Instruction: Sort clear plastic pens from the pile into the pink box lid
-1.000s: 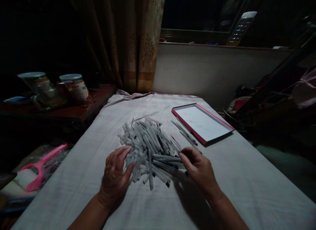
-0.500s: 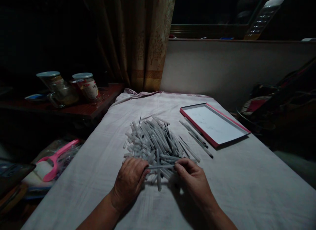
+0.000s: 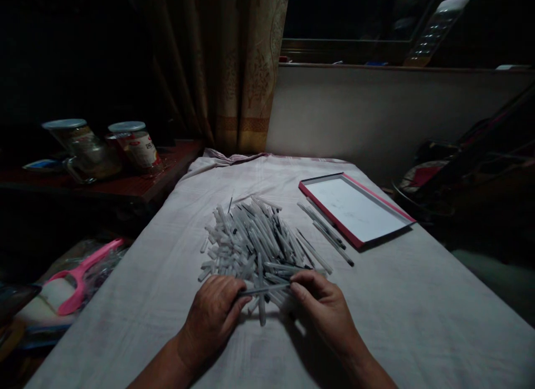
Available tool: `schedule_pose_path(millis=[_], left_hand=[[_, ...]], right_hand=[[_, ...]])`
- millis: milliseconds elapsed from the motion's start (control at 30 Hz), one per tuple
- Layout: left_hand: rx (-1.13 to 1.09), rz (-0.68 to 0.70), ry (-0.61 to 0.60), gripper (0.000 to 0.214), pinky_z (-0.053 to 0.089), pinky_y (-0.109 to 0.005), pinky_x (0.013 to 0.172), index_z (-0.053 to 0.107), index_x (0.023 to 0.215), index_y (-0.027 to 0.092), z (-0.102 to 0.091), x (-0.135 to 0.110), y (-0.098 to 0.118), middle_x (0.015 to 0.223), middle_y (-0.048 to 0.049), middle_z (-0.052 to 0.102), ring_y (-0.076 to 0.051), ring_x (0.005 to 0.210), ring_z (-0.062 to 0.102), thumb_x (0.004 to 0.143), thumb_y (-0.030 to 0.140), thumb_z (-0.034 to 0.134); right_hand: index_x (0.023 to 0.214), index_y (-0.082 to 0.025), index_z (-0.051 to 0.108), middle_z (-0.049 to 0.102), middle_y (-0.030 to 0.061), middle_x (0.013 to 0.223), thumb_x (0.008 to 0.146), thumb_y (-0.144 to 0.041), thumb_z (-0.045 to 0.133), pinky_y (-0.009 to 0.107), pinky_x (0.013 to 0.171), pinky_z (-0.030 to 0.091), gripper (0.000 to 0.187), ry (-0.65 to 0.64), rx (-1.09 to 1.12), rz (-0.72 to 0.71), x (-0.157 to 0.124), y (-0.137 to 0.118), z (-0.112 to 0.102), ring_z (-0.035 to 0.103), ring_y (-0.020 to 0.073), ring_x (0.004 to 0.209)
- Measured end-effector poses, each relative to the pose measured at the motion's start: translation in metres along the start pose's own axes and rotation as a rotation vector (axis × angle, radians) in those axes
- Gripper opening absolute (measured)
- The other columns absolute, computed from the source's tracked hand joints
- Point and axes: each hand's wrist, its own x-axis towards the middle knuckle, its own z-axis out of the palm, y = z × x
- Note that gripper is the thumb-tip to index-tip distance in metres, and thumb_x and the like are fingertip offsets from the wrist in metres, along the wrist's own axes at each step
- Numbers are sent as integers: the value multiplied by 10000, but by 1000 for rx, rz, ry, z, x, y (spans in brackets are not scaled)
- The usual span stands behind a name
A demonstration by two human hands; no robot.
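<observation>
A slim pen (image 3: 273, 287) is held level between my two hands, just above the near side of a loose pile of pen parts (image 3: 254, 238). My left hand (image 3: 213, 310) pinches its left end between thumb and fingers. Its right end sits in the thumb-and-finger pinch of my right hand (image 3: 328, 308). Clear tubes, caps and dark refills seem mixed in the pile; dim light blurs the details. One clear tube (image 3: 261, 314) points toward me beneath the held pen. Several pens (image 3: 333, 241) with dark ends lie side by side, right of the pile.
A shallow red-edged box lid (image 3: 355, 208) with a white inside lies at the right on the cloth-covered table (image 3: 418, 300). On a side table at the left stand lidded jars (image 3: 140, 149) and a glass mug (image 3: 90, 163). A pink-handled object (image 3: 79, 277) rests below.
The view has turned slightly right, so everything appears further left. The held pen tilts a little more, its right end higher. Both hands keep their grip.
</observation>
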Motion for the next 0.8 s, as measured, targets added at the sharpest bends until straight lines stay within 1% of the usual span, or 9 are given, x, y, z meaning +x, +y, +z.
schedule_pose_path(millis=[100, 167, 300, 367, 433, 533, 600, 700, 800], left_hand=[[17, 9, 2, 144, 426, -285, 638, 543, 926, 203, 0, 0, 0, 715, -3, 631, -165, 642, 572, 997, 295, 457], [28, 7, -3, 165, 421, -286, 639, 546, 904, 202, 0, 1, 1, 709, -5, 620, -166, 639, 563, 998, 299, 450], [47, 4, -23, 271, 401, -286, 618, 546, 820, 209, 0, 3, 2, 672, -3, 588, -170, 616, 544, 1014, 322, 394], [49, 0, -28, 291, 396, -287, 616, 550, 816, 209, 0, 4, 2, 676, -5, 590, -172, 620, 547, 1019, 325, 376], [47, -2, -26, 281, 396, -288, 620, 559, 838, 206, 1, 4, 2, 689, -8, 598, -173, 629, 552, 1019, 326, 380], [37, -1, -37, 278, 393, -287, 617, 564, 844, 206, 2, 3, 2, 688, -8, 598, -174, 630, 551, 1017, 326, 382], [38, -3, -43, 286, 393, -286, 615, 566, 838, 207, 3, 3, 2, 687, -9, 598, -174, 629, 551, 1017, 331, 380], [47, -1, -42, 294, 399, -287, 617, 571, 836, 205, 4, 2, 1, 697, -13, 607, -174, 632, 554, 1017, 337, 380], [36, 5, -53, 321, 405, -284, 615, 577, 826, 206, 5, 2, 0, 685, -11, 604, -171, 626, 553, 1021, 340, 360]], right_hand=[[759, -218, 774, 746, 67, 737, 607, -400, 829, 371, 693, 552, 243, 28, 39, 13, -1, 0, 2, 675, 242, 719], [766, -221, 777, 751, 72, 750, 615, -385, 823, 387, 708, 559, 227, 23, 38, -6, -2, -1, 2, 684, 254, 733], [756, -210, 774, 748, 80, 779, 650, -339, 793, 388, 755, 562, 168, 2, 0, -69, -2, -1, 1, 692, 259, 771], [795, -209, 777, 753, 87, 812, 669, -346, 780, 385, 768, 561, 186, -3, -8, -77, -1, 2, 0, 696, 261, 792], [844, -212, 775, 754, 84, 813, 700, -381, 757, 379, 742, 563, 223, -2, -8, -60, 0, 5, -1, 695, 254, 773], [790, -202, 763, 730, 69, 724, 727, -419, 726, 357, 678, 550, 229, -12, -49, -39, 2, 9, -2, 673, 235, 698], [746, -194, 754, 719, 67, 699, 715, -411, 729, 352, 670, 539, 221, -24, -72, -30, 2, 9, -3, 661, 231, 684], [767, -195, 752, 723, 72, 744, 699, -376, 732, 360, 701, 531, 194, -49, -73, -32, 3, 6, -5, 658, 236, 723], [766, -201, 744, 720, 76, 783, 698, -350, 727, 368, 744, 521, 164, -77, -92, -69, 3, 3, -7, 652, 238, 767]])
